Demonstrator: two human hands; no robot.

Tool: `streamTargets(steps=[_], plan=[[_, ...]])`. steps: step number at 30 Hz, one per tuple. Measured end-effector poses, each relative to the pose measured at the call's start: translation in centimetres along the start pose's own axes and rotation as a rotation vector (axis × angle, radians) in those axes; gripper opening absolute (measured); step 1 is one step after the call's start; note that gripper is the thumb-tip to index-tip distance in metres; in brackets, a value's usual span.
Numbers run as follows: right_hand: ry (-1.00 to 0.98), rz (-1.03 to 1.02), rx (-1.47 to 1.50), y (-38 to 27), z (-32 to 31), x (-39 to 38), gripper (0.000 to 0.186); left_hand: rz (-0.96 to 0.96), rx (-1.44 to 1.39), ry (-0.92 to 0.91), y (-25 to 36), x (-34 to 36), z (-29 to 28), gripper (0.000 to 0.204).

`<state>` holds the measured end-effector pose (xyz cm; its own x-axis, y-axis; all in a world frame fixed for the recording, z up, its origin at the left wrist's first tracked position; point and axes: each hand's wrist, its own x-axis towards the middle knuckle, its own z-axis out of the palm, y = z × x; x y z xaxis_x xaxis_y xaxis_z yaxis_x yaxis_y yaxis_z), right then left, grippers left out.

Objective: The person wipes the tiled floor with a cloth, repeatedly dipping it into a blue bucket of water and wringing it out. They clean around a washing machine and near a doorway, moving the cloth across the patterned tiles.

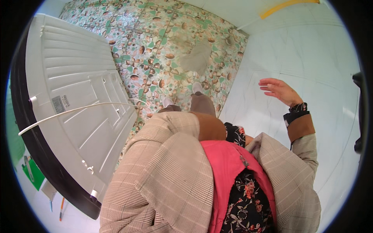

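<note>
My right hand (278, 89) is raised at the right, fingers apart and holding nothing, in front of the pale marbled wall (318, 58). My left hand (248, 140) is bent across my body at the floral cuff, mostly hidden by my jacket; what it holds or touches cannot be seen. At my left stands a large white ribbed plastic appliance panel (77, 58) with a dark rim, small fittings and a label. A white cable (77, 110) runs across it.
My shoes (196, 87) stand on the patterned tile floor (155, 46), where a pale smudged patch shows ahead. A yellow strip (287, 7) crosses the upper right wall. Dark fittings (357, 139) line the right edge. A green object (34, 173) and thin tools show beyond the panel.
</note>
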<state>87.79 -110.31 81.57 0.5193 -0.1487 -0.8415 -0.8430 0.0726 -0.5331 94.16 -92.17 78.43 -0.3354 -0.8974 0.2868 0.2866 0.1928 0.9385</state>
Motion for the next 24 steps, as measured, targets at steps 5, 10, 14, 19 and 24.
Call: streamTargets(steps=[5,10,14,19,24], plan=[[0.249,-0.219,0.085,0.9,-2.3,12.1,0.042,-0.185,-0.368,-0.014,-4.0,-4.7,-0.5,0.026],[0.753,-0.316,0.119,11.0,5.5,34.0,0.049,-0.325,-0.916,0.048,-13.1,-8.1,-1.2,0.024],[0.696,-0.256,-0.125,16.3,8.7,44.0,0.060,-0.278,-1.392,0.214,-21.6,-11.7,-1.8,0.022],[0.625,-0.294,0.672,16.5,8.6,53.2,0.065,-0.349,-1.227,0.535,-30.7,-16.5,-3.8,0.032],[0.584,-0.408,0.099,21.2,5.9,61.9,0.065,-0.502,-1.058,0.849,-35.2,-27.2,-7.2,0.041]])
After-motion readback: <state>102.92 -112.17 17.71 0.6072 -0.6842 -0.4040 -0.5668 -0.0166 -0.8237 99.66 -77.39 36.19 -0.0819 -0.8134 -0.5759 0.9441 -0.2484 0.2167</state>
